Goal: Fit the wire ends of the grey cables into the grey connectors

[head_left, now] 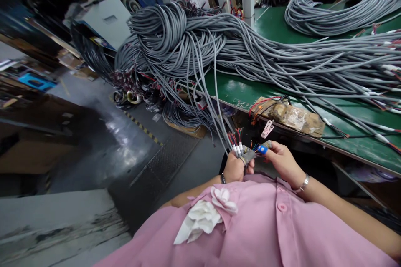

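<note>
Beyond the hands [283, 160] stands a green bench [232, 87], heaped with grey cables [266, 52]; a coil [332, 21] lies farther off to their right, a taped pad [290, 116] at the near edge.

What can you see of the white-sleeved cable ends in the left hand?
The cable ends stand bunched in the left hand, pointing away from the body. White sleeves wrap them side by side; beyond, thin red and dark wires splay loosely. Grey, plastic-looking cables run from the heap to this hand.

A cable workshop: heaped grey cables [163, 27], green workbench [230, 87], striped floor tape [142, 127], blurred, probably cardboard boxes [34, 154].
</note>
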A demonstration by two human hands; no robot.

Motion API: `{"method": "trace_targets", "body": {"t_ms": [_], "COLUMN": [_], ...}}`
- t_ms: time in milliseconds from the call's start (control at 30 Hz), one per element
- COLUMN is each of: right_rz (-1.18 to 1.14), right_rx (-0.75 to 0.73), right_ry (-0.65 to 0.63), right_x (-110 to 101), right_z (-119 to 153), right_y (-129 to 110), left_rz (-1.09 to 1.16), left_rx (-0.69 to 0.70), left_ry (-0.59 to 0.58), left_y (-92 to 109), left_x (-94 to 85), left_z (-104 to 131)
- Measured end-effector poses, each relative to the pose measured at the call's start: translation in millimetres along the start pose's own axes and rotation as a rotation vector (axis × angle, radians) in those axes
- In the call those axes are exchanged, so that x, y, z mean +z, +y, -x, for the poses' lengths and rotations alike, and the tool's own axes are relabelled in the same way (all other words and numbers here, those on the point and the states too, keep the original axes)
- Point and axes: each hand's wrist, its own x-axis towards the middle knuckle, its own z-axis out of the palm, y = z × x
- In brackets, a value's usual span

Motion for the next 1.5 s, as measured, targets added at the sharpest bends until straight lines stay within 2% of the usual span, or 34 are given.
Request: {"method": "trace_targets", "body": {"t_ms": [100, 167, 300, 433, 500, 567, 667, 700, 767, 867, 967, 1200, 1500], "right_rz": [-0.122, -0.239, -0.407, -0.473, -0.453, -0.383, -0.225, -0.201, -0.248, -0.45, -0.575, -0.544, -0.629], "right_rx": [0.014, 0.039, 0.108, 0.218, 0.191, 0.081, -0.127, -0.16, -0.139, 0.004, 0.071, 0.058, 0.148], "right_ry": [0.16, 0.187, 0.045, -0.178, -0.242, -0.165, 0.09, 0.132, 0.102, 0.007, 0.046, 0.076, -0.115], "right_x": [-7, -14, -24, -24, -20, -15, -9, -8, -7, -5, -4, -1, -8], "right_z": [-4, -7, -14, -25, -30, -32, -33, -34, -36, -40, -43, -43, -35], "right_y": [4, 6, 0, -18, -24, -24, -17, -14, -10, -11, -14, -14, -14], "left_rz": [-0.006, 0.01, 0.077, 0.101, 0.114, 0.134, 0.151, 0.151, 0.142, 0.133, 0.118, 0.086, 0.079], "left_rx": [-0.023, -0.052, -0.131, -0.22, -0.237, -0.241, -0.243, -0.245, -0.252, -0.261, -0.27, -0.29, -0.262], "left_ry": [-0.029, -0.058, -0.131, -0.252, -0.283, -0.292, -0.295, -0.299, -0.308, -0.311, -0.294, -0.279, -0.28], "left_y": [4, 8, 20, 34, 38, 39, 38, 37, 35, 32, 30, 26, 25], "left_x": [-2.9, -4.4, -2.5, 4.4, 7.3, 9.0, 9.3, 9.2, 9.3, 10.5, 11.6, 12.4, 11.6], "left_z": [1, 2, 1, -5, -9, -14, -21, -22, -23, -24, -24, -27, -17]}}
